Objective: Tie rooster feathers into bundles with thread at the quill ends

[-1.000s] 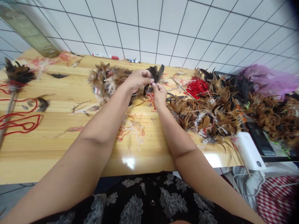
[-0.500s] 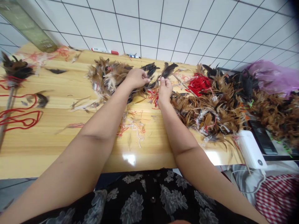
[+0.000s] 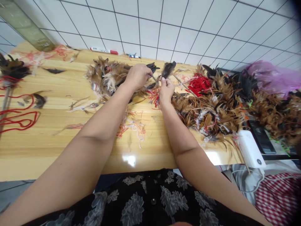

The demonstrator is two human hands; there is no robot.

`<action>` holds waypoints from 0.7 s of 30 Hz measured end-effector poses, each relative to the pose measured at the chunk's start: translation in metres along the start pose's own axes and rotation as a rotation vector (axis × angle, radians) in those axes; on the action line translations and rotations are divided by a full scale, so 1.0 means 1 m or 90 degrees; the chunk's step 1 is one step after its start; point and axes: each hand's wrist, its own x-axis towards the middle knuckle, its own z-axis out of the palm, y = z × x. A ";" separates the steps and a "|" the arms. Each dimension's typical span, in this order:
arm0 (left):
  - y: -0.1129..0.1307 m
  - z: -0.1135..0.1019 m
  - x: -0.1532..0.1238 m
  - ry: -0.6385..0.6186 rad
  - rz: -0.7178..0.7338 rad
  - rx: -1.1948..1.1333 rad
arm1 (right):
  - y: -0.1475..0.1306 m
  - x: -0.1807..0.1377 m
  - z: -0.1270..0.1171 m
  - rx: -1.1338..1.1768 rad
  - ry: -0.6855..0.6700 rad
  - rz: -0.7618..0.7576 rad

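In the head view, my right hand (image 3: 166,90) pinches a dark feather (image 3: 168,69) between thumb and fingers, with the vane pointing up and away. My left hand (image 3: 139,76) is close by on its left, fingertips pressed together. A thin dark bit shows at those fingertips, too small to name. Behind and left of the left hand lies a brown feather bundle (image 3: 103,77), partly covered by the hand. Black feather tips (image 3: 153,66) stick out beyond the left hand. Red string scraps (image 3: 154,98) lie just below, between the two hands.
Right of the hands lie a red string heap (image 3: 199,84) and a large brown feather pile (image 3: 211,113). A white power bank (image 3: 251,149) rests at the table's front edge. A feather duster (image 3: 11,73) and red cord (image 3: 21,121) lie left. Markers (image 3: 103,50) lie along the tiled wall.
My left hand has moved slightly, and a thin dark bit now shows at its fingertips. My right hand keeps its pinch on the dark feather, which has shifted a little. The camera view has moved slightly.
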 end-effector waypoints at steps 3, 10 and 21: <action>0.012 -0.003 -0.004 0.005 0.046 0.054 | 0.001 -0.001 -0.002 -0.021 0.007 0.005; 0.009 0.005 -0.004 0.042 0.134 0.111 | -0.005 -0.005 0.002 -0.064 -0.051 0.025; -0.030 0.020 0.012 0.074 0.209 0.158 | -0.043 -0.022 0.001 0.174 -0.178 0.212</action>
